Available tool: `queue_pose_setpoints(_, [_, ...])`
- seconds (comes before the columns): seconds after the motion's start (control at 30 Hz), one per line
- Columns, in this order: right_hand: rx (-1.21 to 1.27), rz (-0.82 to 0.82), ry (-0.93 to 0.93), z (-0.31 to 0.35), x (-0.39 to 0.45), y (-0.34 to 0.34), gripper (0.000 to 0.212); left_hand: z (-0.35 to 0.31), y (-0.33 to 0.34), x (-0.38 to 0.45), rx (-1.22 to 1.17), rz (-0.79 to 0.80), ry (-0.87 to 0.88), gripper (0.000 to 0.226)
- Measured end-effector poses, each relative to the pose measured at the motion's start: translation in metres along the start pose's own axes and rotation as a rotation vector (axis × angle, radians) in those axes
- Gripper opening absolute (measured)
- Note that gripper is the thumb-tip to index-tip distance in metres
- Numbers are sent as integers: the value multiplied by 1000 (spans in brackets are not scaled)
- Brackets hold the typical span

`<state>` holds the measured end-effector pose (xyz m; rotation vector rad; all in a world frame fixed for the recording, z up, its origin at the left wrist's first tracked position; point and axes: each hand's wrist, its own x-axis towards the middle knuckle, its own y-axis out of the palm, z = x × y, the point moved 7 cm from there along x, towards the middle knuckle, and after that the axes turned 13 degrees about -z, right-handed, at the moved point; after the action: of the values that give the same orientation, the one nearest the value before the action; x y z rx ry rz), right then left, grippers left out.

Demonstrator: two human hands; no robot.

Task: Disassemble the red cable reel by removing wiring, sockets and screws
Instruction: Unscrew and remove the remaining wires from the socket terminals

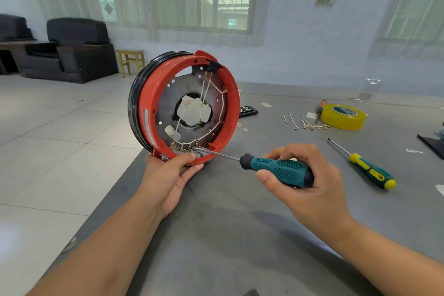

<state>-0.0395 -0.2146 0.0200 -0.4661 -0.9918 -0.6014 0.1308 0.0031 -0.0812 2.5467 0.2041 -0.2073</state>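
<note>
Two hands worked at the near-left corner of the grey table (228, 223): the left hand (168, 175) gripped the lower rim of the red cable reel (185, 108), which stood on edge right at the table's left edge, open face toward the camera. The right hand (305, 175) curled round a teal screwdriver (276, 169), its tip at the terminal block inside the lower rim. Well apart to the right lay a yellow-green screwdriver (367, 170), loose wires (310, 125) and yellow tape (343, 116), with bare tabletop between.
</note>
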Motion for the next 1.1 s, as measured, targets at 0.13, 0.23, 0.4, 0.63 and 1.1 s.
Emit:
queue_pose_setpoints(0.13, [18,-35,76,-6,1,-1,33,0,0,0,5,-6,-7,61])
queue_pose_setpoints(0.23, [83,-109,262,-15,6,-6,31,0,1,0,5,7,-20,62])
queue_pose_setpoints(0.4, [315,-178,561,-34,6,-7,32,0,5,-2,7,43,-36,69])
queue_pose_setpoints(0.63, [352,-154,643,-41,4,-4,39,-5,11,-10,110,75,-2,48])
queue_pose_setpoints(1.1, [415,-173,786,-65,2,-6,42,-16,-3,-8,156,-39,142,77])
